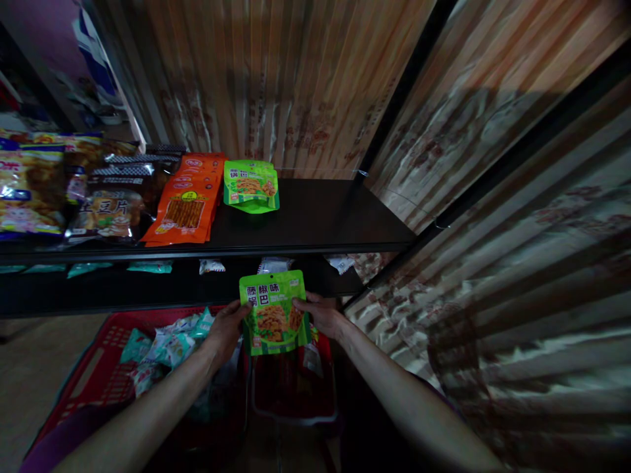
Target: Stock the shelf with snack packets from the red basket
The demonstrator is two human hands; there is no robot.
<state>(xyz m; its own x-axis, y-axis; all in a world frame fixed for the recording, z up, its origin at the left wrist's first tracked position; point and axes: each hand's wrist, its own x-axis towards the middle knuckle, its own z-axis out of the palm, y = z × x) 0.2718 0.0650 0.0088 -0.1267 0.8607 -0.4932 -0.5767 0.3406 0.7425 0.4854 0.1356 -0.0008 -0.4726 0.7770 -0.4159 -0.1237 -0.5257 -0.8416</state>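
A bright green snack bag (pixel 273 318), printed with brown crispy pieces, is held upright in front of the shelf edge. My left hand (pixel 231 328) grips its left side, the thumb on the front face. On the right side, my right hand (pixel 320 314) pinches it in the same way. Behind and above, a matching green snack bag (pixel 250 184) stands on the upper black shelf (pixel 325 213). Orange snack bags (pixel 185 203) lean just to the left of that one.
Farther left on the shelf are dark brown chip bags (pixel 111 207) and yellow snack bags (pixel 29 187). Small packets (pixel 276 264) lie on the lower shelf. Below stand a red basket (pixel 106 355) with teal-white packets and a smaller container (pixel 296 417). Black posts (pixel 394 105) and curtains (pixel 542 263) border the right.
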